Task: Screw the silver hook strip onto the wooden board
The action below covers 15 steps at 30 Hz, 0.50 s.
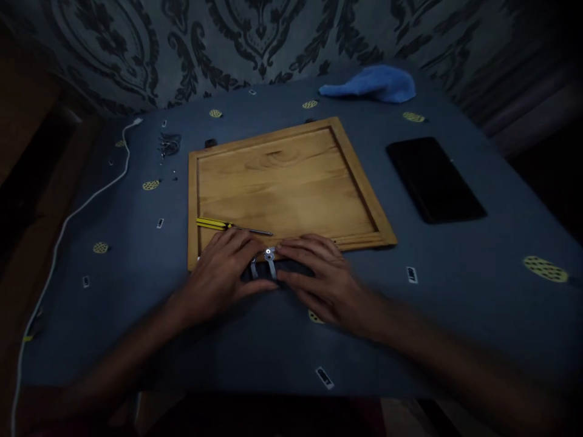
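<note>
Left hand point(223, 273) and right hand point(319, 276) — fingers pinching a small metal hinge point(269, 262); its lower part hidden; wooden panel point(282, 182) beyond.

Left grip point(223, 274) and right grip point(321, 280) are bare, forearms point(136, 343) unsleeved.

The table point(455, 303) is showing slate blue with yellow dotted ovals; the screwdriver point(213, 224) is showing a yellow-and-black striped handle.

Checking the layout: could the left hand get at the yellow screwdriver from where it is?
Probably yes. The screwdriver lies bare on the wooden board, just beyond the left hand, with nothing between them.
</note>
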Motion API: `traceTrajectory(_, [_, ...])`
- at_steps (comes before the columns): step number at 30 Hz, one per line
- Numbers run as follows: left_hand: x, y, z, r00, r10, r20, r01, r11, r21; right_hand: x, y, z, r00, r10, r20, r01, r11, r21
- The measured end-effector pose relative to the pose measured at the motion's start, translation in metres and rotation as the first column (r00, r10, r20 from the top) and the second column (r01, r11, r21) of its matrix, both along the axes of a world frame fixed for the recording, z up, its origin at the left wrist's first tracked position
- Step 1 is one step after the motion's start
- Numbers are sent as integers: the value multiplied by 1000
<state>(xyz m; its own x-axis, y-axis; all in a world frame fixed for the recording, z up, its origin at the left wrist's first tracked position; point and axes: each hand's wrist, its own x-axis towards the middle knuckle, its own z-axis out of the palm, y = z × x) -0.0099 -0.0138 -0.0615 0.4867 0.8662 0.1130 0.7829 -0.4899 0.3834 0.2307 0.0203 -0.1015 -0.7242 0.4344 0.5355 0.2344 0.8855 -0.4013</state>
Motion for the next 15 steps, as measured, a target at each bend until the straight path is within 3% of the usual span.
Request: traceTrajectory(15, [4, 1, 6, 998, 35, -45, -37, 998, -51, 2, -3, -9, 997, -30, 70, 31, 999, -17])
